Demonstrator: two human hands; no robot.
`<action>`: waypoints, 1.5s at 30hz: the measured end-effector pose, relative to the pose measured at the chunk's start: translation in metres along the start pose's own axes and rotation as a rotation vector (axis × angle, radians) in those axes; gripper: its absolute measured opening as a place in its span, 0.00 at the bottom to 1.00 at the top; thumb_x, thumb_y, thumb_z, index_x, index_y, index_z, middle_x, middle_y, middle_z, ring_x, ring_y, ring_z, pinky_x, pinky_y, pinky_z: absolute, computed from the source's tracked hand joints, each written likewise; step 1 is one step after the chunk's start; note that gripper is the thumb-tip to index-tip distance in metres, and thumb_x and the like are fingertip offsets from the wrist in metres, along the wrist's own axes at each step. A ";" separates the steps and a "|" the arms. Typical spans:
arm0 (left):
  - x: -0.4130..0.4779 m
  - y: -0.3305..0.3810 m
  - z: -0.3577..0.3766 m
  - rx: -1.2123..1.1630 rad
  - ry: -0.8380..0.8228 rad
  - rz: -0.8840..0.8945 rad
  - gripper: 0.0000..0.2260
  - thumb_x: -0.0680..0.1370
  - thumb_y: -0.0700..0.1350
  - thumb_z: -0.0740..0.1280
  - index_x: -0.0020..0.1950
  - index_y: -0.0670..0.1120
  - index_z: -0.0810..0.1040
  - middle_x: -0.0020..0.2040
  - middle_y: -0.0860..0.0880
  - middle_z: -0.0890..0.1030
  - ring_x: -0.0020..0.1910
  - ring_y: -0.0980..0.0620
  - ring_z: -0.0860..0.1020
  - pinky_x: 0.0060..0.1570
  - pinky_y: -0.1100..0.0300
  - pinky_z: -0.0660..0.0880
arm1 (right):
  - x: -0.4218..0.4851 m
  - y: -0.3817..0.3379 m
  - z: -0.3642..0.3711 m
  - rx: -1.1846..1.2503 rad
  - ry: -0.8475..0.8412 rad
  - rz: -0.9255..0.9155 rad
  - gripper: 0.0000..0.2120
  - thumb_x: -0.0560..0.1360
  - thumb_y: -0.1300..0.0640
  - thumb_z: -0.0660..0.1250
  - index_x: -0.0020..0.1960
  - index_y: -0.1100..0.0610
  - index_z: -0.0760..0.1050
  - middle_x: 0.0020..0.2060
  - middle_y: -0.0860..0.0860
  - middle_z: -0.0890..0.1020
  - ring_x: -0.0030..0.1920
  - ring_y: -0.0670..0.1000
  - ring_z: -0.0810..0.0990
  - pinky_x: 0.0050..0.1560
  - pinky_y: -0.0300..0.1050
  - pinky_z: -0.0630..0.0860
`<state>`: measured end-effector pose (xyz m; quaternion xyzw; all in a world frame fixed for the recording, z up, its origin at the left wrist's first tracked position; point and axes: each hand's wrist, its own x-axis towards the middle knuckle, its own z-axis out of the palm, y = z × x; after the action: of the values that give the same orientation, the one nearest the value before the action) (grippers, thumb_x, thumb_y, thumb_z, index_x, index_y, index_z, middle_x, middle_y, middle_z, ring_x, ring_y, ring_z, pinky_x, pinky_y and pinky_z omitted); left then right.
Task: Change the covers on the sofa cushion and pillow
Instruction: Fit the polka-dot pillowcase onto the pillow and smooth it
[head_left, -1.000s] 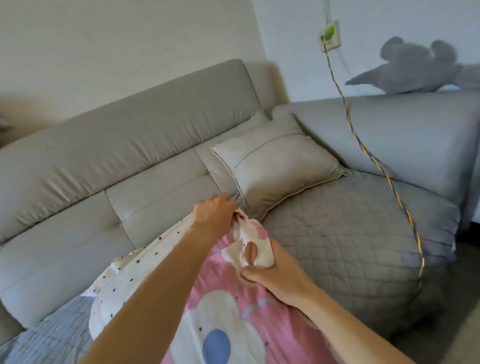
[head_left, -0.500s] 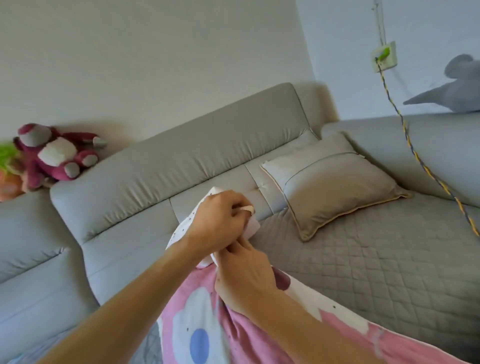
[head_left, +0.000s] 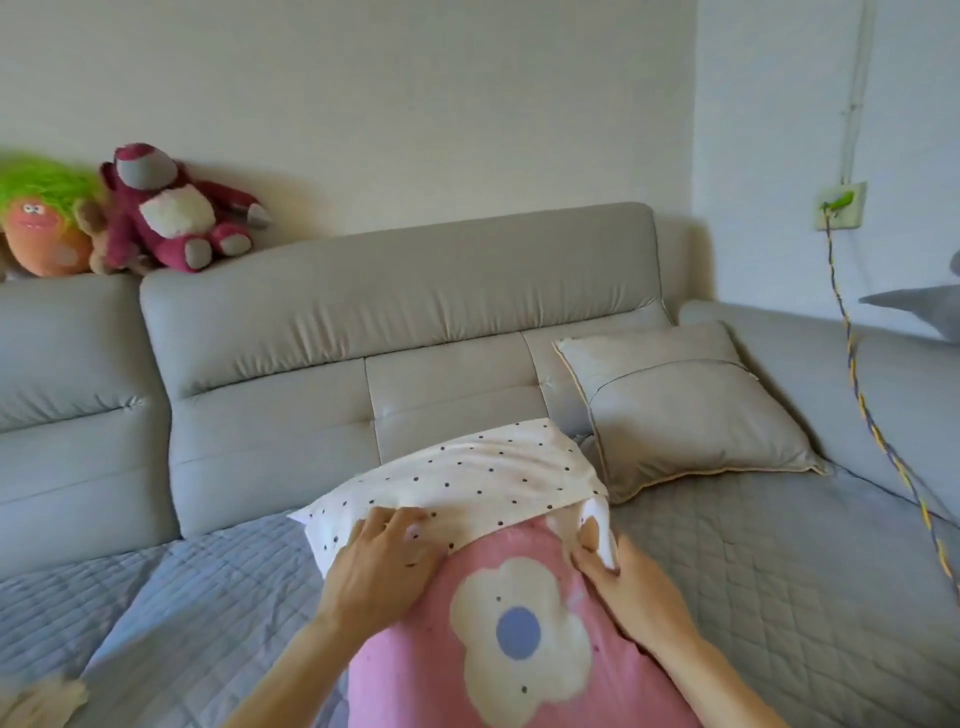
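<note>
Pillow (head_left: 467, 478) lay on the quilted seat (head_left: 779, 571) of the sofa (head_left: 405, 312), close under the camera. It sat just beside the grey cushion (head_left: 685, 410); could not tell if they touched.

Pink flower cover (head_left: 405, 675) sheathed the near part of the pillow. The dotted white far end stood bare past the cover's mouth. Could not tell whether the dotted cloth was the inner pillow or a lining.

Left hand (head_left: 382, 566) sat at the mouth's left side, fingers (head_left: 400, 522) bent down and bunching the dotted cloth. Right hand (head_left: 631, 587) pinched the turned-back edge of the cover at the mouth's right corner, between thumb and fingers.

Handling, as judged:
- Light and soft throughout; the filling should squash and spring back.
- Cover limp, with no stiffness of its own, so it will sag wherever unsupported.
- Cloth on cloth likely drags rather than slides, so it should be worked along bit by bit.
- Nothing fragile; only the seam at the mouth might strain under a hard tug.
- Best hold: the cover's hem at both corners of the mouth, with one hand free to pin or squeeze the filling.
- A grip mid-panel would only gather slack.

Cushion looked untouched, its grey cover on. Plush toys (head_left: 176, 208) sat on the sofa back.
</note>
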<state>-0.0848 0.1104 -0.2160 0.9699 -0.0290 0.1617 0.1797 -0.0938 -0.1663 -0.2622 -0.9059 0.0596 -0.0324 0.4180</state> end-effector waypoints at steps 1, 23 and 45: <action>-0.006 -0.005 0.009 -0.036 0.020 -0.039 0.20 0.75 0.65 0.63 0.65 0.62 0.73 0.63 0.59 0.72 0.63 0.53 0.72 0.56 0.55 0.74 | -0.005 0.004 -0.003 0.001 -0.002 0.016 0.26 0.75 0.28 0.54 0.58 0.49 0.71 0.44 0.44 0.80 0.44 0.47 0.79 0.43 0.45 0.73; -0.081 -0.094 0.053 -0.912 0.083 -0.588 0.05 0.78 0.49 0.69 0.46 0.51 0.83 0.34 0.53 0.81 0.32 0.59 0.77 0.39 0.63 0.74 | -0.106 -0.126 0.156 -0.881 -0.037 -0.446 0.42 0.70 0.32 0.61 0.76 0.53 0.56 0.77 0.66 0.51 0.76 0.71 0.43 0.60 0.84 0.40; -0.118 -0.031 -0.003 -0.683 0.029 -0.307 0.08 0.66 0.45 0.63 0.43 0.48 0.70 0.36 0.50 0.79 0.36 0.50 0.76 0.37 0.55 0.74 | -0.047 -0.092 0.145 -0.443 0.041 -0.850 0.15 0.69 0.52 0.60 0.50 0.56 0.79 0.49 0.51 0.81 0.50 0.56 0.77 0.55 0.50 0.70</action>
<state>-0.1939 0.1400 -0.2625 0.8448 0.0669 0.1275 0.5153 -0.1171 0.0086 -0.2868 -0.9164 -0.3026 -0.2048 0.1635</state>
